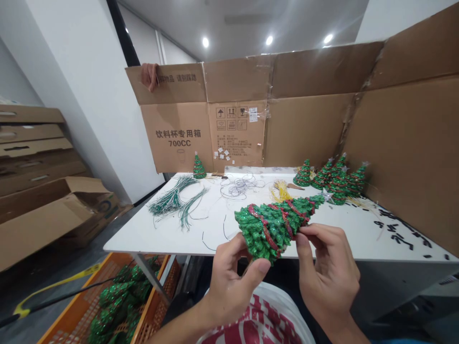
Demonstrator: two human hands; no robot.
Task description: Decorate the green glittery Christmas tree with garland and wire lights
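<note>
A glittery green miniature Christmas tree (274,224) with a red garland and a silver star tip lies tilted on its side in the air, over the table's front edge. Its broad base sits in my left hand (234,274), thumb and fingers closed around it. On the tree's lower side, partway toward the tip, my right hand (328,270) pinches with thumb and forefinger; whether something small is between them I cannot make out. The star points away to the right. Below both hands is a white bag with red print (258,320).
On the white table (201,239) lie green-white wires (168,200), yellow strands (280,191), dark thin wire (240,185) and black bits (398,236). Several small trees (337,179) stand back right, another tree (199,166) back left. Cardboard (304,129) walls the rear. An orange crate (103,267) holds green trees.
</note>
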